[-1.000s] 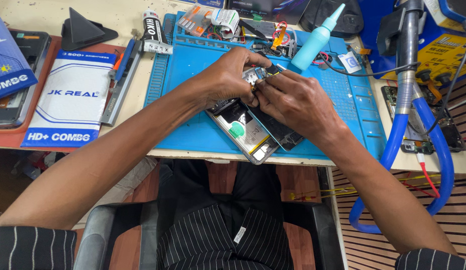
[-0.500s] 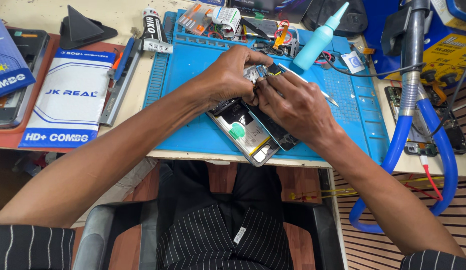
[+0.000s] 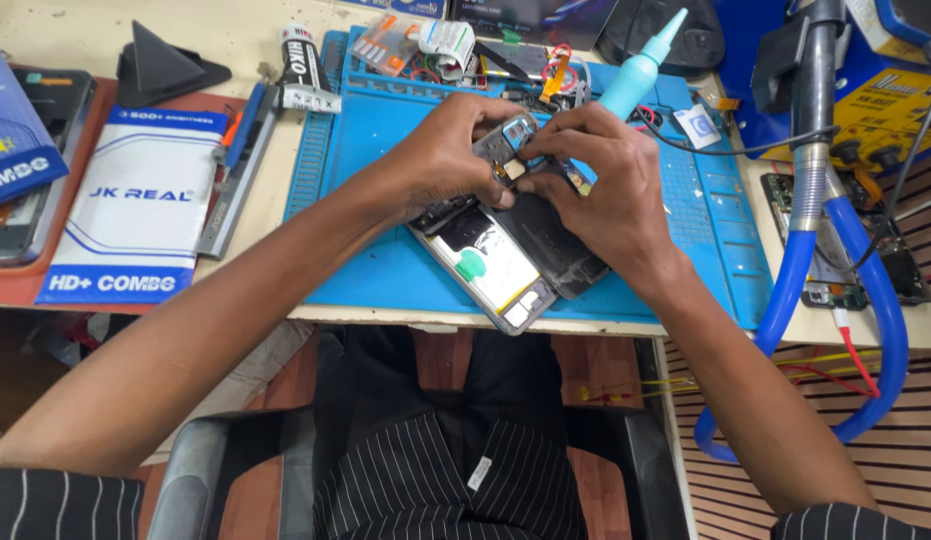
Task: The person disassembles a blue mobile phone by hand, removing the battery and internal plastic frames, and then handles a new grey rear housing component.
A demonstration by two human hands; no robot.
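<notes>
Under both hands lies a blue work mat on a pale bench. To the right of the right hand, a blue hose loops down off the bench edge. Well to the left of the left hand sits a white and blue flat box. Between the hands, on the mat, rests an opened phone with its dark back panel beside it. The left hand is clamped on the phone's upper end. The right hand pinches its fingertips together on a small part at the camera corner. Just beyond the right hand stands a teal squeeze bottle.
</notes>
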